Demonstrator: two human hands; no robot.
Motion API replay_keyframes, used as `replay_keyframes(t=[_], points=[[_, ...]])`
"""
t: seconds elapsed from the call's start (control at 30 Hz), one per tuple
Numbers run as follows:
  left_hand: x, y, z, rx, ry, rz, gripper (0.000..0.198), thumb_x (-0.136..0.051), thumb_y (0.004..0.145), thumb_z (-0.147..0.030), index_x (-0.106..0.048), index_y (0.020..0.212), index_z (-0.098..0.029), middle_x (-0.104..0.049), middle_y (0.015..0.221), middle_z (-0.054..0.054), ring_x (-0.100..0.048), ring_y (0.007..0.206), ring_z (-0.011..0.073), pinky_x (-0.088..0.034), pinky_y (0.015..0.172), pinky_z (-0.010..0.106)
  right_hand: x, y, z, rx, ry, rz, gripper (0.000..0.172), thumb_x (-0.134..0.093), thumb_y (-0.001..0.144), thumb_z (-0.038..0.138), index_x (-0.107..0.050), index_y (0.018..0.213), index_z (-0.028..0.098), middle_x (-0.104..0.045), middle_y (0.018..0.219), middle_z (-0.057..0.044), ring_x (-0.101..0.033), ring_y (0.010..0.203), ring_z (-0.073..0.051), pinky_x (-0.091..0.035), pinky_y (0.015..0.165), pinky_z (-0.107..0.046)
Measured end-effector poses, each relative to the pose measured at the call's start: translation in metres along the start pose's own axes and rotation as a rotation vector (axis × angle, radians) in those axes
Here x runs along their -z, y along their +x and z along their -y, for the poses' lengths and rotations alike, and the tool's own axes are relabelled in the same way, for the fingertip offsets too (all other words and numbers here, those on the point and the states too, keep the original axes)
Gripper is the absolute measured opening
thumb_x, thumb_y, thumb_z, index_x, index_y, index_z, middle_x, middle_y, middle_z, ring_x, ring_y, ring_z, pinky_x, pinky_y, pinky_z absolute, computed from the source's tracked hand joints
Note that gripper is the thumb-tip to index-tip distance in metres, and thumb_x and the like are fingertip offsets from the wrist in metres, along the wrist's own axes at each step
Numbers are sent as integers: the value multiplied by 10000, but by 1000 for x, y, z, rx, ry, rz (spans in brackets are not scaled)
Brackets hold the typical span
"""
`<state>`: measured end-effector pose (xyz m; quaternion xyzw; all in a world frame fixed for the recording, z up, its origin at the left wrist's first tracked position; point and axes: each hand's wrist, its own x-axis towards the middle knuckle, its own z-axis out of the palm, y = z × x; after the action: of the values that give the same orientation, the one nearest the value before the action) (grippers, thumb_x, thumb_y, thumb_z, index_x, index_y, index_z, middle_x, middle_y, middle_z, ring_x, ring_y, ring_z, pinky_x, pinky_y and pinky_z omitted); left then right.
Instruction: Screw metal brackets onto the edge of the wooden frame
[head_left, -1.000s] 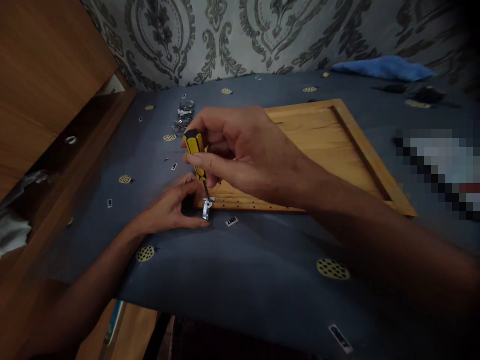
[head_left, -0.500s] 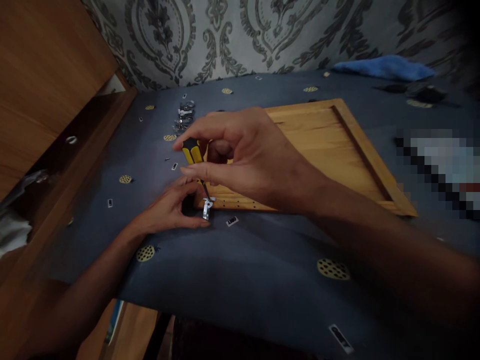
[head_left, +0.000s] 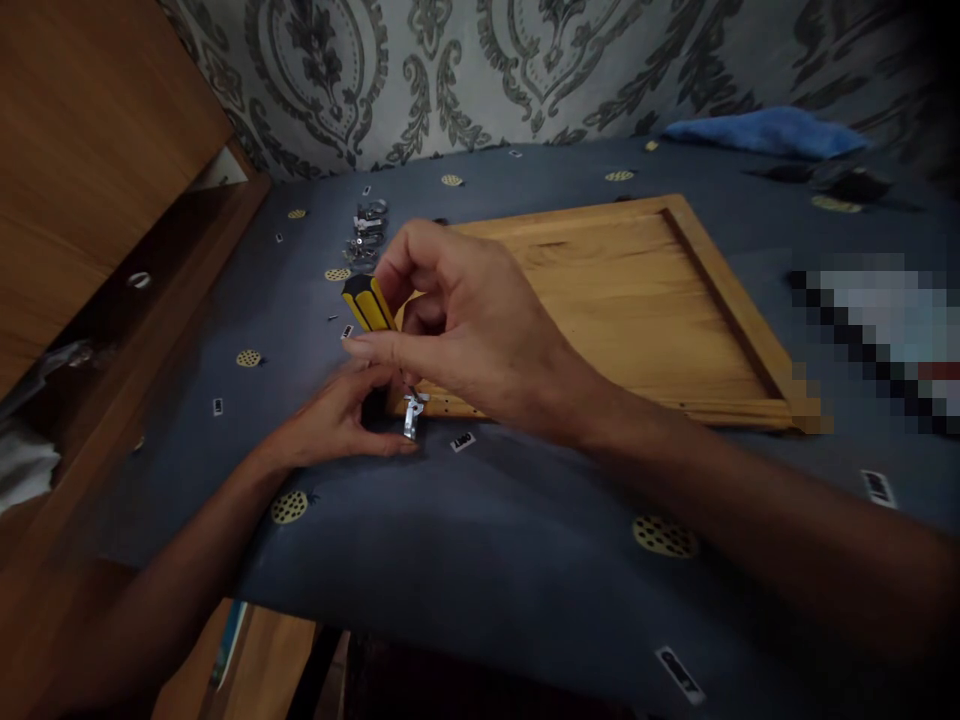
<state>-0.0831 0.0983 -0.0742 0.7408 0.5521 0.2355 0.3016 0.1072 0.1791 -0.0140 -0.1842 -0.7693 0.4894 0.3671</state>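
Note:
A wooden framed panel (head_left: 637, 300) lies flat on a dark blue patterned cloth. At its near left corner sits a small metal bracket (head_left: 412, 412). My left hand (head_left: 341, 415) pinches this bracket against the corner. My right hand (head_left: 457, 320) is closed round a yellow and black screwdriver (head_left: 367, 303), whose tip points down onto the bracket. The screwdriver's shaft is mostly hidden behind my fingers.
A pile of small metal fittings (head_left: 365, 232) lies on the cloth behind my hands. A blue cloth (head_left: 765, 130) rests at the far right by the patterned wall. A wooden cabinet (head_left: 97, 180) stands at the left. A blurred patch covers the right side.
My right hand has turned and sunk a little, and the screwdriver handle has dropped and tilted to the left. My left hand stays on the bracket.

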Motion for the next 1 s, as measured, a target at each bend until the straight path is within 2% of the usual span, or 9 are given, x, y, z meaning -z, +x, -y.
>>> replay_keyframes(t=[0.17, 0.33, 0.47, 0.6, 0.77, 0.9, 1.0], points=[[2, 2, -3, -11, 28, 21, 413, -846, 782, -550, -701, 963, -208, -685, 1113, 64, -615, 1120, 304, -525, 1012, 465, 4, 1, 4, 13, 17, 73, 177, -693, 916, 144, -552, 820, 189, -664, 938, -18, -644, 856, -140, -545, 629, -216], [2, 2, 0, -7, 41, 30, 428, -831, 789, -583, -675, 893, -199, -682, 1055, 63, -620, 1087, 307, -525, 1005, 476, 8, 2, 7, 28, -6, 141, 171, -631, 921, 71, -560, 809, 180, -667, 951, -16, -635, 856, -124, -537, 648, -203], [2, 2, 1, -9, 54, 28, 451, -838, 783, -595, -678, 923, -197, -680, 1105, 77, -623, 1111, 319, -512, 1035, 496, 8, 2, 5, 42, -9, 124, 197, -640, 909, 46, -533, 812, 180, -661, 958, -10, -625, 833, -107, -520, 643, -191], [2, 3, -1, -41, 45, 27, 446, -830, 800, -578, -706, 1009, -204, -683, 1182, 81, -622, 1154, 325, -509, 1054, 502, 7, 2, 4, 6, -4, 100, 208, -706, 915, 128, -522, 843, 195, -642, 883, 5, -614, 798, -115, -519, 630, -209], [2, 2, -2, -23, 14, 5, 506, -858, 775, -566, -708, 1115, -223, -693, 1233, 86, -615, 1220, 337, -491, 1110, 516, 8, 2, 4, -32, 11, 78, 320, -782, 871, 187, -466, 836, 222, -592, 794, 25, -607, 779, -125, -502, 594, -207], [1, 2, -1, -42, -3, 7, 520, -850, 785, -568, -702, 1136, -215, -687, 1265, 94, -615, 1232, 339, -499, 1107, 510, 13, 3, 5, 35, -19, 143, 211, -727, 889, 138, -529, 902, 209, -624, 859, 19, -643, 854, -131, -546, 681, -215], [2, 3, -2, -63, 5, 5, 522, -826, 810, -573, -697, 1168, -216, -678, 1278, 89, -610, 1230, 335, -494, 1104, 499, 16, 4, 5, 80, -45, 219, 163, -648, 931, 121, -546, 822, 189, -617, 848, 7, -653, 865, -135, -568, 711, -223]])
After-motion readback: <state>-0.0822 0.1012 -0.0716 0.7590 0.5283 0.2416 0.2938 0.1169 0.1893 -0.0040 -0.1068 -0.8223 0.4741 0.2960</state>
